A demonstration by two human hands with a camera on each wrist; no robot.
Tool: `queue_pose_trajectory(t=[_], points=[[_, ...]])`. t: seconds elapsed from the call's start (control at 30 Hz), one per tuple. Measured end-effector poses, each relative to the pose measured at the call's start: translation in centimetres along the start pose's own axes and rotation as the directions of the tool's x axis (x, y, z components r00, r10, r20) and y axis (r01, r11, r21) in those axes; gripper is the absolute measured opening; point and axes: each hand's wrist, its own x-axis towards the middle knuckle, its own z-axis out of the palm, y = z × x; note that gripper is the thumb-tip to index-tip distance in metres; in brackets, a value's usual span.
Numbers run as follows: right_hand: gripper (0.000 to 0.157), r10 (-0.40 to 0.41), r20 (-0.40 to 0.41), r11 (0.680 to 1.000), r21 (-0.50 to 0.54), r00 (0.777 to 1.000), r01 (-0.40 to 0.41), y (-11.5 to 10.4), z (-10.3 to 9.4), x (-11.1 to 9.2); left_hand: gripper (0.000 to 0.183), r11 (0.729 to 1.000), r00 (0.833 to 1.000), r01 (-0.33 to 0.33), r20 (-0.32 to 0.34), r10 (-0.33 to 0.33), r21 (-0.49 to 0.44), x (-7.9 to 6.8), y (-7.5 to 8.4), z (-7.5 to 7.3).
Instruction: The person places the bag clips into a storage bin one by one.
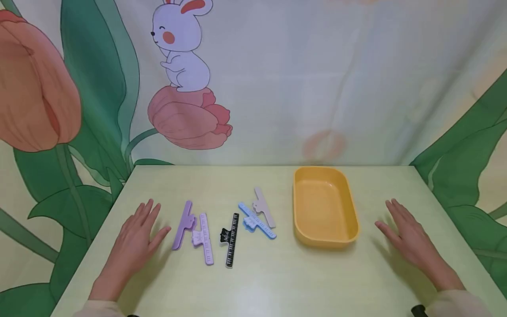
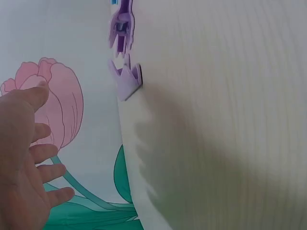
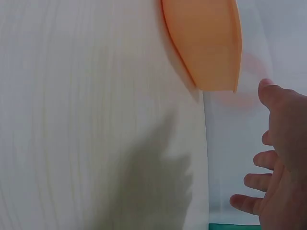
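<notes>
My left hand [image 1: 136, 242] is held with straight fingers at the left of the table, beside a purple clip [image 1: 183, 225]. To its right lie a lilac ruler clip [image 1: 206, 240], a black ruler clip [image 1: 232, 241], a blue ruler clip [image 1: 257, 221] and a grey clip [image 1: 264, 207]; the blue one overlaps the grey one. On the right side, my right hand [image 1: 408, 237] has its fingers extended and holds nothing. It is nearest to a yellow plastic tray [image 1: 326, 242]. In the left wrist view, the purple clip [image 2: 127, 79] is seen end-on.
The pale wood-grain table [image 1: 261, 286] ends at a printed cloth backdrop [image 1: 269, 88] with a rabbit and tulips. Both hands cast shadows on the tabletop. The tray's inside shows a bare floor, and its wall rises at the right of the clips.
</notes>
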Motion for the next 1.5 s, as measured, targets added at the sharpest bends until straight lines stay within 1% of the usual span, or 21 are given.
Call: queue_pose_trajectory(t=[0.13, 0.27, 0.37, 0.5, 0.57, 0.67, 0.73, 0.97, 1.17, 1.3, 1.43, 1.5], points=[[0.074, 0.015, -0.003, 0.999, 0.048, 1.000, -0.014, -0.8, 0.4, 0.2, 0.069, 0.999, 0.999, 0.011, -0.033, -0.012, -0.031, 0.1, 0.4, 0.5], [0.073, 0.059, -0.009, 0.993, 0.104, 0.998, -0.058, -1.6, 0.6, 0.4, 0.064, 0.998, 0.996, 0.014, -0.089, -0.019, -0.059, 0.1, 0.9, 0.9], [0.072, 0.100, -0.019, 0.984, 0.153, 0.995, -0.096, -2.3, 0.7, 0.7, 0.059, 0.996, 0.992, 0.029, -0.120, -0.039, -0.089, 0.3, 1.4, 1.0], [0.069, 0.143, -0.041, 0.971, 0.198, 0.989, -0.133, -3.0, 1.0, 1.0, 0.055, 0.991, 0.988, 0.056, -0.135, -0.073, -0.121, 0.6, 1.9, 1.4], [0.066, 0.150, -0.066, 0.969, 0.209, 0.987, -0.133, -3.1, 1.2, 1.2, 0.053, 0.988, 0.986, 0.082, -0.136, -0.100, -0.134, 0.7, 2.1, 1.7], [0.062, 0.167, -0.110, 0.964, 0.227, 0.980, -0.139, -3.2, 1.6, 1.3, 0.052, 0.977, 0.980, 0.135, -0.125, -0.157, -0.164, 0.8, 2.5, 2.2], [0.062, 0.193, -0.123, 0.955, 0.250, 0.973, -0.158, -3.2, 1.9, 1.5, 0.051, 0.967, 0.975, 0.174, -0.106, -0.196, -0.189, 0.9, 2.9, 2.5], [0.067, 0.325, -0.070, 0.894, 0.348, 0.943, -0.282, -3.8, 2.6, 2.0, 0.045, 0.935, 0.958, 0.243, -0.087, -0.273, -0.258, 1.6, 4.3, 3.4], [0.065, 0.366, -0.065, 0.864, 0.395, 0.928, -0.313, -4.8, 3.4, 2.4, 0.042, 0.895, 0.931, 0.338, -0.035, -0.363, -0.290, 2.5, 4.7, 4.1], [0.063, 0.395, -0.060, 0.846, 0.413, 0.917, -0.337, -5.4, 3.8, 2.6, 0.041, 0.876, 0.916, 0.379, -0.013, -0.401, -0.297, 3.1, 5.0, 4.7], [0.057, 0.413, -0.061, 0.833, 0.429, 0.909, -0.350, -5.7, 4.3, 2.7, 0.042, 0.868, 0.911, 0.398, 0.013, -0.413, -0.297, 3.6, 5.3, 5.3], [0.055, 0.414, -0.059, 0.829, 0.436, 0.908, -0.350, -5.9, 4.5, 2.7, 0.043, 0.871, 0.909, 0.406, 0.027, -0.416, -0.278, 3.8, 5.4, 5.6]])
